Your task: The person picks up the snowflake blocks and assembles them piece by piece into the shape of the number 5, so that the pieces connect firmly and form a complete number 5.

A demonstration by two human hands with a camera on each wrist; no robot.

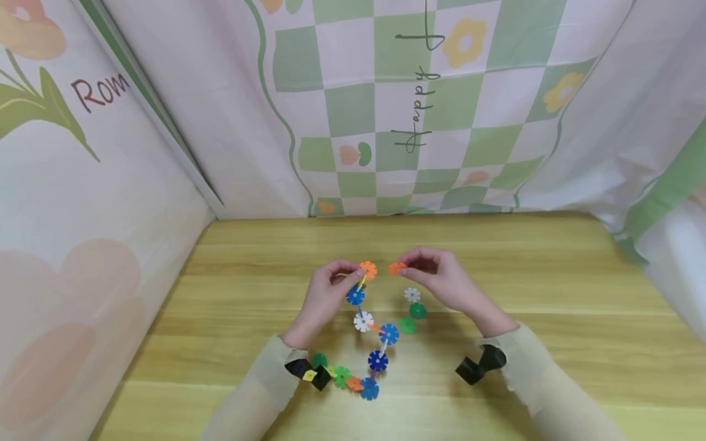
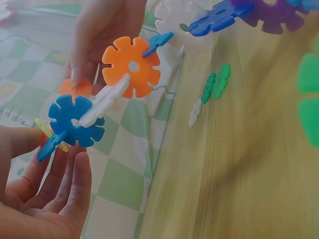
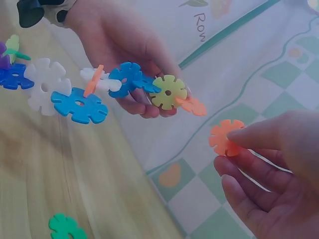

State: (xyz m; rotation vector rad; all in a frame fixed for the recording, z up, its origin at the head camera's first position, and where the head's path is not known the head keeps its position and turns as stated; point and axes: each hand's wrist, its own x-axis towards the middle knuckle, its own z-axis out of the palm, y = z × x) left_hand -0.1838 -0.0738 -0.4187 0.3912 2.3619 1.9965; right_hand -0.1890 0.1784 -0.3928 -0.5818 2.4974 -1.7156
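My left hand [image 1: 325,297] pinches one end of a long chain of interlocking plastic snowflake discs, near its orange end disc [image 1: 368,269] and the yellow disc [image 3: 168,93] slotted into it. From there the chain hangs in a zigzag over the table, with blue [image 1: 388,334], white [image 1: 363,321], orange and green discs, and runs back towards my left wrist. In my right hand [image 1: 444,278], thumb and fingertips pinch a single orange snowflake disc [image 3: 225,138]. It is held level with the chain's orange end, a small gap apart.
Below my right hand, a white disc [image 1: 412,294] and two green discs [image 1: 418,310] lie close together on the wooden table [image 1: 579,294]. Patterned curtains [image 1: 347,110] hang behind the table's back edge and along the left side. Black wrist straps [image 1: 481,364] sit over the sleeves.
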